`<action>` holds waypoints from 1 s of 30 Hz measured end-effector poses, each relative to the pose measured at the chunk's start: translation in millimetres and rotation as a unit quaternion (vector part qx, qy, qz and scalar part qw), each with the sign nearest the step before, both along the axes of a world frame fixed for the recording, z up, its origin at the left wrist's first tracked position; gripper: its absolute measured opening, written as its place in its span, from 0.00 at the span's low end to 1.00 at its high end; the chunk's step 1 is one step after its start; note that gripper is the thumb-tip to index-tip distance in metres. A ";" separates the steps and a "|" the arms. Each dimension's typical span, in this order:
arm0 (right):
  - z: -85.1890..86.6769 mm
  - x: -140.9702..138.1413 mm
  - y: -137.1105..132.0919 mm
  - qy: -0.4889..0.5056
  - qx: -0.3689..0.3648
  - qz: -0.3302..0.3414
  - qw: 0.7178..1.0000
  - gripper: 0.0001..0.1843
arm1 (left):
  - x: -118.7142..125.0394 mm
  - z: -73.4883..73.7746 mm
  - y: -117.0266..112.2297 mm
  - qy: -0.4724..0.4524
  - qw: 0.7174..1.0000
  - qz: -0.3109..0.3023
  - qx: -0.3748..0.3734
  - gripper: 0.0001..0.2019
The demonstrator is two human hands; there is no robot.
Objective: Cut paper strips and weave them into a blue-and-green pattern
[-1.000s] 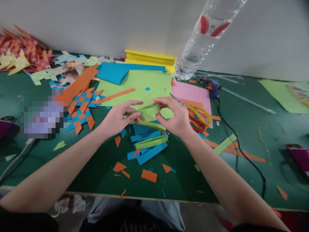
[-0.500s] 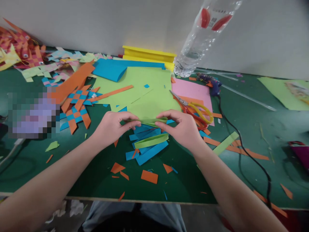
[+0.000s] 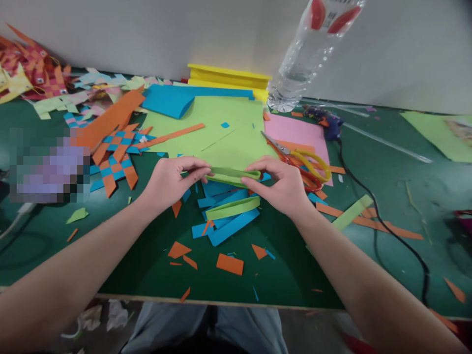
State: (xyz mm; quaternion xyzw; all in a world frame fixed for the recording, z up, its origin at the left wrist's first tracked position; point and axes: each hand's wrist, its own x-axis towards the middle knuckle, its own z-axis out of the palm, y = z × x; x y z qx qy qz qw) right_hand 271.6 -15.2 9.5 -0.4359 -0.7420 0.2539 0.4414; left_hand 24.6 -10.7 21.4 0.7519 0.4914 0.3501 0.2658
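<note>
Between my two hands is a green paper strip [image 3: 228, 176], folded over on itself into a flat loop. My left hand [image 3: 179, 178] pinches its left end. My right hand [image 3: 277, 183] pinches near the rounded right end, thumb below and fingers behind. Just under the hands, a second folded green strip [image 3: 233, 208] lies on a loose pile of blue paper strips [image 3: 236, 227]. Behind the hands spreads a large green paper sheet [image 3: 217, 140]. Scissors [image 3: 295, 155] with yellow and orange handles rest to the right of my right hand.
A clear plastic bottle [image 3: 295, 69] stands at the back, beside folded yellow paper [image 3: 228, 74]. A glue gun [image 3: 330, 125] trails a black cable [image 3: 363, 189] along the right. Woven orange-and-blue paper shapes [image 3: 118, 160] lie left. Orange scraps [image 3: 229, 264] litter the green table [image 3: 147, 265].
Both hands have risen slightly in view, and the green strip's loop now shows more of a gap between its layers. The whole scene has shifted a little with the camera.
</note>
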 end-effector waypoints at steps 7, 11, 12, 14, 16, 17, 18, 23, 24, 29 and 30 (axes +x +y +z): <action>-4.5 2.7 4.8 0.051 -0.039 -0.052 0.997 0.07 | -2.1 -0.5 1.0 0.000 1.000 0.005 -0.003 0.09; -6.6 3.1 6.7 0.076 -0.072 -0.070 0.992 0.08 | -0.7 -1.0 0.1 -0.014 1.000 0.009 -0.005 0.09; -7.0 3.0 7.1 0.082 -0.079 -0.071 0.991 0.08 | -0.5 -1.1 0.0 -0.015 1.000 0.014 -0.006 0.09; -7.6 2.4 7.9 0.095 -0.091 -0.068 0.989 0.09 | -0.5 -1.1 -0.2 -0.015 1.000 0.023 -0.011 0.10; -7.8 1.9 8.2 0.103 -0.099 -0.065 0.988 0.09 | -0.8 -0.9 -0.5 -0.012 0.999 0.026 -0.020 0.11; -7.7 1.7 8.1 0.105 -0.101 -0.064 0.987 0.09 | -0.9 -0.7 -0.7 -0.011 0.999 0.026 -0.023 0.11; -7.5 1.5 7.8 0.104 -0.104 -0.063 0.987 0.10 | -0.9 -0.5 -0.9 -0.009 0.999 0.026 -0.026 0.10; -5.0 0.4 5.9 0.096 -0.107 -0.059 0.988 0.09 | -1.0 1.0 -0.6 0.001 1.000 0.013 -0.022 0.10; -4.5 0.2 5.7 0.097 -0.106 -0.057 0.988 0.09 | -1.1 1.3 -0.5 0.002 1.000 0.012 -0.021 0.10; -3.9 0.3 4.6 0.112 -0.103 -0.033 0.988 0.07 | -1.1 1.6 -0.4 0.010 1.000 0.018 -0.010 0.10; -3.9 0.4 4.4 0.113 -0.101 -0.034 0.988 0.06 | -1.1 1.4 -0.4 0.010 1.000 0.019 -0.009 0.10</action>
